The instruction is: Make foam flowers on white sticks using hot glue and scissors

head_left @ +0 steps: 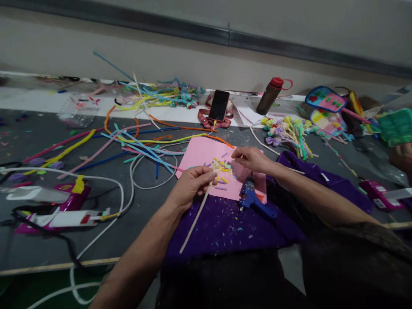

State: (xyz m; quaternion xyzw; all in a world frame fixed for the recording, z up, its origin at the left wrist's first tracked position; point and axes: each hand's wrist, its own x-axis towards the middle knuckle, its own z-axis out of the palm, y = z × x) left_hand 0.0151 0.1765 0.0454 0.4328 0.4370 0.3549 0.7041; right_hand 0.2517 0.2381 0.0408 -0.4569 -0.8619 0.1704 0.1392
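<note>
My left hand point(200, 181) is closed, with thumb and fingers pinching a thin pale stem point(195, 221), likely a pipe cleaner. Its lower end slants toward me over purple cloth point(222, 229). Beyond my fingertips, at the stem's upper end, lies a cluster of small yellow, green and purple pieces point(222, 167) on a pink sheet point(196, 152). My right hand point(252, 159) hovers over the sheet's right side, fingers curled and drawn together; whatever they hold, if anything, is too small to make out. Just below it lies a blue glue gun point(252, 199), partly on the sheet.
Colourful pipe cleaners point(141, 143) and a white cable point(131, 171) spread leftward, near a magenta device point(75, 199). Behind stand a phone point(219, 105) and a bottle point(268, 98). Pipe-cleaner flowers point(294, 133) lie right. Another person's hand point(402, 156) holds a green box point(395, 126).
</note>
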